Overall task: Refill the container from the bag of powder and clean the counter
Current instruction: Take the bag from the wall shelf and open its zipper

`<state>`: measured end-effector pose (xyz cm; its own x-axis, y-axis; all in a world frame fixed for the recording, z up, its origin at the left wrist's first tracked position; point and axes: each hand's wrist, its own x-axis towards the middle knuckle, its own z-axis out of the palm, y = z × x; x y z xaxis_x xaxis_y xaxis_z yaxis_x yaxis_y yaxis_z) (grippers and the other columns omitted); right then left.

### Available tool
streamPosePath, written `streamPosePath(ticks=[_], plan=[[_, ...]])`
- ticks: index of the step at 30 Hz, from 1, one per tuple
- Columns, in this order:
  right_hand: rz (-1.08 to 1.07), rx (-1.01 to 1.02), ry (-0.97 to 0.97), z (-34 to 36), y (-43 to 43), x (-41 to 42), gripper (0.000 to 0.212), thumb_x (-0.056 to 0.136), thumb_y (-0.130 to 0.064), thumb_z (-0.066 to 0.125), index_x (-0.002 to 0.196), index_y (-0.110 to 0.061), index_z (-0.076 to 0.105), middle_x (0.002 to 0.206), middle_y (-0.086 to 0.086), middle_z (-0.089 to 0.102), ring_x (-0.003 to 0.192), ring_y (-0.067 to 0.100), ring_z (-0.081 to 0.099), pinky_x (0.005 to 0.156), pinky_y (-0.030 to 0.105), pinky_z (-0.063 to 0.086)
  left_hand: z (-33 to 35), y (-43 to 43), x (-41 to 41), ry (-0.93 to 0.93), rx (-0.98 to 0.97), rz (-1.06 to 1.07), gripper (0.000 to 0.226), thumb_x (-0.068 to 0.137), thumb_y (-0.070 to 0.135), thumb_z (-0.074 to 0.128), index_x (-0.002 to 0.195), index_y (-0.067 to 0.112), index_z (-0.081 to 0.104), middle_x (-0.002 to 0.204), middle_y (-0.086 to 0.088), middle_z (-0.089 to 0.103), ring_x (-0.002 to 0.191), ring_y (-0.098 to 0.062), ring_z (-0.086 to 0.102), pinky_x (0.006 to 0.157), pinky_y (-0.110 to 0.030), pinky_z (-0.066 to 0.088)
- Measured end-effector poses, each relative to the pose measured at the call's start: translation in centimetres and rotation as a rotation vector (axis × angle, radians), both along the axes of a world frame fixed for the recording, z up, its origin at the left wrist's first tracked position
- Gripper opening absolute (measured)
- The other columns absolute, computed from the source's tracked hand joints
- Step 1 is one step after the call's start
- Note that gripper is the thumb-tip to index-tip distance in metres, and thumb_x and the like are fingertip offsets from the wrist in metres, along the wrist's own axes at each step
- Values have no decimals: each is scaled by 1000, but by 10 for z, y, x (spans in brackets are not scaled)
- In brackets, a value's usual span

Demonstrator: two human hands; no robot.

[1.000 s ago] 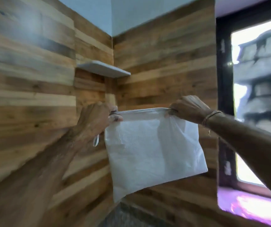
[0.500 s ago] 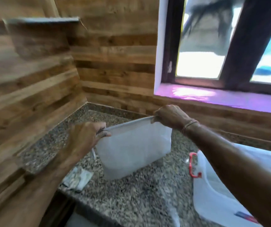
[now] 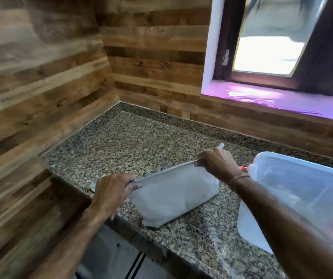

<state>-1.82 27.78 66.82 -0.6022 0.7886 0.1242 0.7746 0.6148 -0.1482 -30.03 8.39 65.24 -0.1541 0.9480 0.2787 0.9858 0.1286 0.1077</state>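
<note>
A white bag (image 3: 173,195) rests with its bottom on the speckled granite counter (image 3: 133,143), its top edge stretched taut. My left hand (image 3: 113,193) pinches the left end of that top edge. My right hand (image 3: 215,163) grips the right end, higher and farther back. A large translucent plastic container (image 3: 302,190) with a red clip at its near-left corner stands on the counter just right of the bag, partly behind my right forearm. What is inside the bag stays hidden.
Wood-plank walls (image 3: 41,87) close the counter on the left and at the back. A window with a purple sill (image 3: 272,98) sits above the back right. The counter's front edge (image 3: 161,248) drops to a dark cabinet below.
Both hands have brought the bag down from in front of the wall until its bottom rests on the counter. The view has tilted down, bringing the counter and container into sight.
</note>
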Motion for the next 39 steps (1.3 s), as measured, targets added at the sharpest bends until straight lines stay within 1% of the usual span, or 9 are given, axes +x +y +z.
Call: streamPosePath(ticks=[5,8,12,15,23,27,30,33,39], plan=[[18,-4,92,-9,-19,-11,11,94,-30,68,87,-22,71,85,-5,72,77,18,67,47,22,29,8,-7,-18,-401,-104,59,26,89,56,70,78,32,67,68,18,66,57,-2,58,54,-27,43],[93,-59,161,-10,-40,-33,10,93,-34,71,99,-27,75,100,-7,76,88,15,70,57,22,43,22,-12,-26,-561,-102,41,15,92,38,74,80,30,73,69,20,69,61,2,61,60,-32,54],[228,-139,243,-16,-70,-73,18,93,-36,71,109,-28,74,107,-8,77,79,4,62,58,12,38,48,-14,-29,-584,-46,37,13,92,21,75,81,25,79,73,19,74,66,3,66,63,-26,53],[322,-198,344,-19,-89,-104,24,92,-38,72,113,-27,73,109,-8,78,90,6,71,72,20,56,59,-11,-31,-593,-40,8,18,91,12,75,83,27,81,79,14,77,75,0,72,69,-25,60],[269,-239,531,-24,-118,-157,33,88,-53,70,76,-22,71,69,-6,70,57,8,57,52,27,42,60,-3,-31,-740,-3,-169,16,93,12,72,94,27,79,84,13,78,84,-7,74,76,-27,58],[136,-567,702,-27,-114,-159,35,89,-43,76,64,-20,66,58,-4,63,53,11,55,53,34,47,34,-12,-42,-1059,142,-61,22,94,40,72,113,29,69,103,7,77,95,-10,73,84,-32,60],[48,-806,875,-25,-116,-157,30,88,-29,80,68,-10,68,62,1,64,57,11,60,54,27,51,-3,-24,-41,-985,1,-20,14,92,35,75,105,31,71,102,19,72,95,-3,69,84,-37,61],[-8,-899,947,-21,-120,-157,30,88,-23,80,75,1,68,67,6,65,59,9,60,54,15,47,-23,-26,-33,-994,-81,-55,32,80,52,74,102,31,74,92,15,74,88,-4,70,78,-39,62],[-109,-780,913,-22,-120,-160,30,88,-25,80,69,-5,69,80,13,70,68,15,63,65,28,58,-33,-14,-32,-743,127,-40,29,85,53,74,74,28,65,70,13,65,64,-6,61,54,-33,48]])
